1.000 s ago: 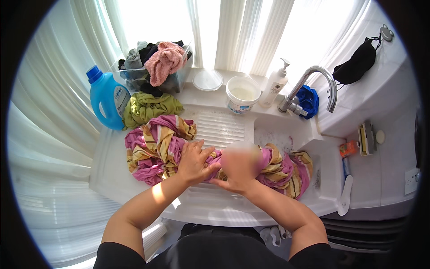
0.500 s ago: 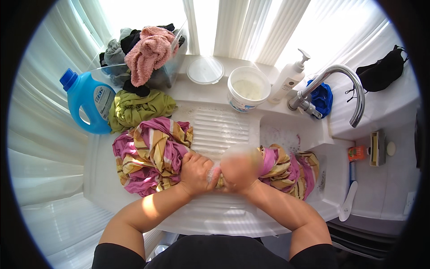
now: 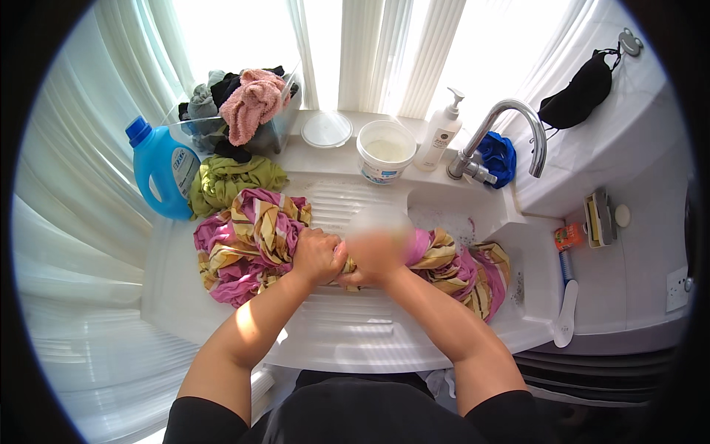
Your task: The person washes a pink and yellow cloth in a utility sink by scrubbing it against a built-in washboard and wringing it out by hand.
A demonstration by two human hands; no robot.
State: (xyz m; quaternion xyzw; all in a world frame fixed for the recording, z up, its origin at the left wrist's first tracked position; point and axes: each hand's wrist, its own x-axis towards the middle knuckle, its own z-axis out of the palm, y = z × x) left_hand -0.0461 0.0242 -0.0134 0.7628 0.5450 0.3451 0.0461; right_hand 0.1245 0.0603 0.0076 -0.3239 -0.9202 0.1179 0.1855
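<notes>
One large white laundry sink occupies the centre; its corrugated slope presumably gives fabric purchase. Across the slope lies a pink, yellow and brown striped cloth, heaped at left, its right end trailing into the deeper basin. A blue plastic handled bottle and a round white plastic tub stand at the margins, apparently within reach but off the ridges. Left hand: fingers clenched round the cloth's narrowed middle. Right hand: closed on the adjoining stretch, knuckles blurred; this close pairing probably keeps the fabric bunched.
</notes>
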